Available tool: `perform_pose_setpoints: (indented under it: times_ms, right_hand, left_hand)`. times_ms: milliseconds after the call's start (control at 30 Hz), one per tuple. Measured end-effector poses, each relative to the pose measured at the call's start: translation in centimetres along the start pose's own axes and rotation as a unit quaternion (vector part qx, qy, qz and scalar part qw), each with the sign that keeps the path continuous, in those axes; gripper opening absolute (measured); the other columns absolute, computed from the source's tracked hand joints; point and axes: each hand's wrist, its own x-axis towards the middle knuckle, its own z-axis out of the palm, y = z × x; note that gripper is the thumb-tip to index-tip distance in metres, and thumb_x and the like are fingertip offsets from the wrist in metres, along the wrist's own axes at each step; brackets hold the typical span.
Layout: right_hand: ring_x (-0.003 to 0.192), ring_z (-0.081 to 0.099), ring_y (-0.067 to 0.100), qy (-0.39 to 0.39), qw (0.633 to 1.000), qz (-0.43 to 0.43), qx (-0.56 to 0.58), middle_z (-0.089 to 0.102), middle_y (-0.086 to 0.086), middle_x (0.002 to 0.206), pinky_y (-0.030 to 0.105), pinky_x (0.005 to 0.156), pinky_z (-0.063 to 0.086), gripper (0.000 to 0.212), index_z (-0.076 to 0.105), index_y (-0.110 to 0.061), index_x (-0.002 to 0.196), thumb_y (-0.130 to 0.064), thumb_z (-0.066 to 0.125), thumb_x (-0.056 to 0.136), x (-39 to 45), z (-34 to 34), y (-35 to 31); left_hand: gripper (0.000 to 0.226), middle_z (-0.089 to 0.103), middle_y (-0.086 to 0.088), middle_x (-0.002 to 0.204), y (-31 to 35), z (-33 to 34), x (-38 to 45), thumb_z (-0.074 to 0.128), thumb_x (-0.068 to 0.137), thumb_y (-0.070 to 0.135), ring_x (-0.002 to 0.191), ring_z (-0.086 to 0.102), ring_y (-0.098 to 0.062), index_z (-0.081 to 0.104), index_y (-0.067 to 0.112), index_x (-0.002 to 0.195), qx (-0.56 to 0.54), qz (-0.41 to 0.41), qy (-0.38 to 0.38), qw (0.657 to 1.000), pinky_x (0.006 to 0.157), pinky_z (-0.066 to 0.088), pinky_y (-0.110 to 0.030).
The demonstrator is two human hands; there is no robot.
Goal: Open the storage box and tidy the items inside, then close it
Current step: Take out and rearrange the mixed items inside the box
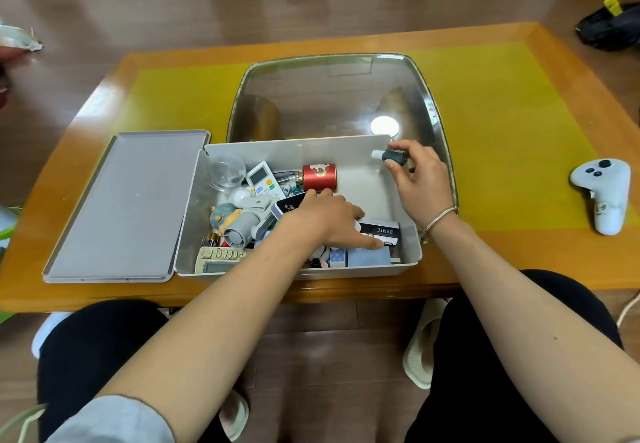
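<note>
An open grey storage box (360, 151) sits at the table's near edge, its grey lid (124, 207) lying flat to its left. Inside lie a red tin (319, 176), a white remote (264, 179), a clear cup (227, 170), a small grey fan (242, 226), a beige remote (221, 258) and a dark card box (381, 231). My left hand (329, 224) reaches into the box's middle, resting on a dark flat item (289, 205). My right hand (415, 179) holds a small dark bottle with a white tip (389, 155) over the box's far right corner.
A metal tray (332, 96) lies behind the box on the yellow mat (502, 137). A white game controller (604, 193) rests at the table's right. A black bag (609, 27) sits on the floor far right. My knees are under the table's front edge.
</note>
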Motion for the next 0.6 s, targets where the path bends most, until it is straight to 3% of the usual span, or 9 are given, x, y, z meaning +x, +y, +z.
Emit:
perform_pose_setpoints:
  times_ms: [167,267,367,467,600]
  right_hand:
    - [0.100,0.058,0.024,0.012,1.000,0.002,-0.008,0.061,0.005,0.105,0.043,0.089,0.048,0.021,0.061,-0.012,0.103,-0.015,0.068,0.083,0.2,-0.2,-0.2]
    - [0.098,0.060,0.024,0.019,1.000,0.000,-0.002,0.064,0.008,0.103,0.043,0.088,0.048,0.021,0.062,-0.011,0.101,-0.012,0.070,0.081,0.3,-0.4,-0.4]
    - [0.096,0.061,0.024,0.026,0.999,-0.031,-0.024,0.066,0.006,0.101,0.046,0.087,0.046,0.021,0.063,-0.008,0.100,-0.010,0.071,0.081,0.2,-0.4,-0.5]
    - [0.094,0.061,0.020,0.032,0.999,-0.036,-0.015,0.067,0.006,0.103,0.034,0.087,0.047,0.021,0.063,-0.007,0.101,-0.009,0.070,0.081,0.2,-0.4,-0.6]
    - [0.086,0.061,0.015,0.042,0.998,-0.039,0.022,0.068,0.005,0.098,0.018,0.079,0.047,0.021,0.064,-0.006,0.097,-0.005,0.072,0.078,0.2,-0.3,-0.6]
  left_hand:
    - [0.070,0.047,-0.003,0.138,0.0,0.0,-0.4,0.029,0.085,0.076,0.122,0.037,-0.028,0.058,0.030,0.129,-0.039,-0.003,0.066,0.997,0.097,0.028,-0.042]
    - [0.057,0.056,-0.003,0.123,-0.3,-0.3,-0.4,0.031,0.094,0.063,0.112,0.044,-0.026,0.067,0.024,0.115,-0.081,-0.002,0.114,0.990,0.090,0.032,-0.041]
    - [0.042,0.060,-0.004,0.117,-0.8,-1.0,-0.2,0.039,0.098,0.047,0.110,0.051,-0.026,0.065,0.020,0.116,-0.111,0.024,0.165,0.980,0.093,0.039,-0.040]
    - [0.038,0.056,-0.005,0.127,-0.6,-1.5,0.1,0.042,0.099,0.038,0.118,0.048,-0.025,0.057,0.018,0.128,-0.114,0.045,0.204,0.971,0.098,0.039,-0.039]
    - [0.029,0.064,-0.008,0.118,-0.5,-1.8,0.7,0.047,0.098,0.022,0.110,0.056,-0.025,0.058,0.012,0.123,-0.217,0.004,0.287,0.933,0.090,0.046,-0.036]
